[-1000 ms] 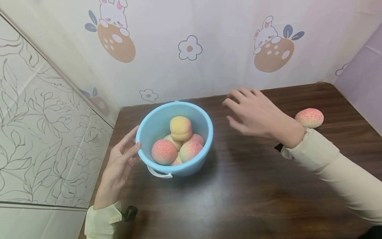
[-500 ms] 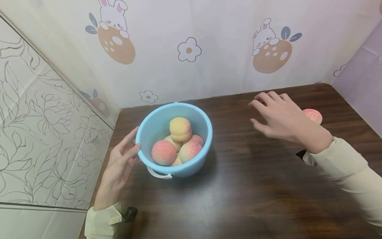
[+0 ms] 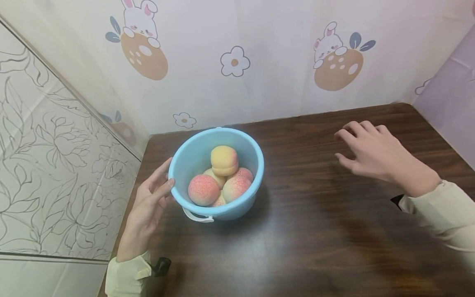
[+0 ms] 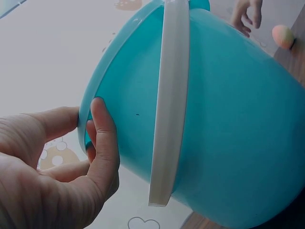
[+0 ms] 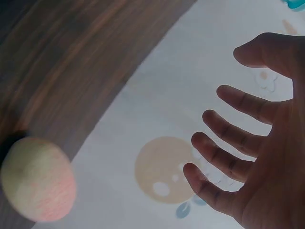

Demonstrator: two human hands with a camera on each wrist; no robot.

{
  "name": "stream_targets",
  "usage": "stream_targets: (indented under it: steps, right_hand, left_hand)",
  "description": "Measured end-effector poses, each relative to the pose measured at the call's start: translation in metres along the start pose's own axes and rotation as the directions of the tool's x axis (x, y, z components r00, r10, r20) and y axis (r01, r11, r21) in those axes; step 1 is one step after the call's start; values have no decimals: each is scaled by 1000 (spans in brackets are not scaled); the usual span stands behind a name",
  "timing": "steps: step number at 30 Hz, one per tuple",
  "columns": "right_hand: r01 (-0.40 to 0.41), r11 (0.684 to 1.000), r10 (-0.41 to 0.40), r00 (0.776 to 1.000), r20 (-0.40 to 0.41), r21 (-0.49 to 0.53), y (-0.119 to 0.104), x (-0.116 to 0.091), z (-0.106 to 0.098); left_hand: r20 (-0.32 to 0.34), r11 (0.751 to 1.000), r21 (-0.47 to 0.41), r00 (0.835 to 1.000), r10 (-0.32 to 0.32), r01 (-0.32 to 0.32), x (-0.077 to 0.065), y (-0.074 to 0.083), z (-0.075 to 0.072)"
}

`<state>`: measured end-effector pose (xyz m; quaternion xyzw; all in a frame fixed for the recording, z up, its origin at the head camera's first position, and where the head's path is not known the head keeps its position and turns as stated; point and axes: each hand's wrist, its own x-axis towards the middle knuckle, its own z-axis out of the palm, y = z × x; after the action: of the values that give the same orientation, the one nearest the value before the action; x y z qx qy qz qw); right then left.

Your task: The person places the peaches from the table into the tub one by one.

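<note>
A light blue bucket [image 3: 190, 153] stands on the dark wooden table, holding several peaches. The topmost is a yellowish peach [image 3: 224, 160]; a pink speckled peach [image 3: 203, 190] lies at the near left inside. My left hand [image 3: 145, 206] grips the bucket's rim on the left, thumb and fingers on either side of it. To the right, my right hand [image 3: 376, 154] hovers above the table with spread, slightly bent fingers and nothing in it. One loose peach [image 5: 40, 179] rests on the table apart from those fingers; in the head view my right hand and forearm hide it.
The bucket's white handle [image 4: 171, 105] hangs down its outer side. Behind the table [image 3: 297, 231] hangs a white cloth [image 3: 274, 82] with rabbit prints. A flower-patterned panel [image 3: 67, 165] borders the left side, and a purple surface [image 3: 452, 107] the right.
My right hand has moved right, away from the bucket, and now covers the loose peach in the head view. My left hand and the bucket have stayed in place.
</note>
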<state>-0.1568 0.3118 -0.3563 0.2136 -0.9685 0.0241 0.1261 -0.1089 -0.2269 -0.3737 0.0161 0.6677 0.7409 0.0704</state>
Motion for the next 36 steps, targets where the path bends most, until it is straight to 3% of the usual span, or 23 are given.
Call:
stream_targets:
  steps: [16, 36]
  right_hand:
    - [-179, 982, 186, 974, 131, -60, 53, -23, 16]
    - [-249, 966, 258, 938, 232, -66, 92, -31, 44]
  left_hand:
    - [1, 1000, 5, 1000, 9, -9, 0, -1, 0]
    - [0, 1000, -1, 1000, 7, -7, 1, -1, -1]
